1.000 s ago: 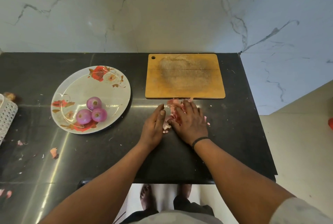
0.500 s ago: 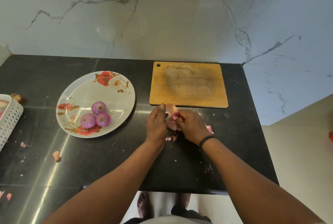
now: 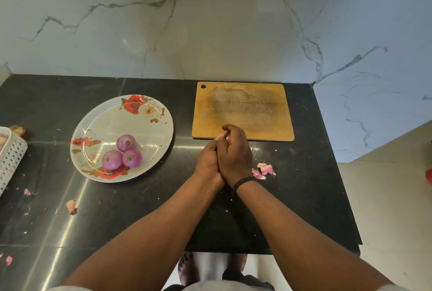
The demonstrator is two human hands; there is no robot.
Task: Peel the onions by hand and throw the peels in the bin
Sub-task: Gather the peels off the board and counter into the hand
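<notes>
- Both hands are pressing together over the counter's near-middle, the right hand [image 3: 236, 152] curling over the left hand [image 3: 208, 158], and pink peel scraps [image 3: 221, 137] are peeking out at the fingertips.
- Cupping like this looks like the way to carry a loose bundle of papery skins without dropping any; that is a judgement, since most of the bundle is hidden between the palms.
- Fingers of both hands are bent round the scraps, so each hand is gripping peel, not lying flat.
- Three peeled onions [image 3: 122, 155] are sitting on the flowered plate [image 3: 149, 150], well to the left of the hands, kept apart from the mess.
- More loose peels [image 3: 264, 170] are lying on the black counter [image 3: 304, 185] just right of the right wrist, outside the grasp.
- Smaller flecks [image 3: 71, 206] are scattered far left, well apart from either hand.
- A wooden cutting board [image 3: 243, 108] is resting just beyond the fingertips.
- No bin is showing anywhere, so where the scraps go cannot be told; a white perforated basket [image 3: 11, 159] is sitting at the far left edge.
</notes>
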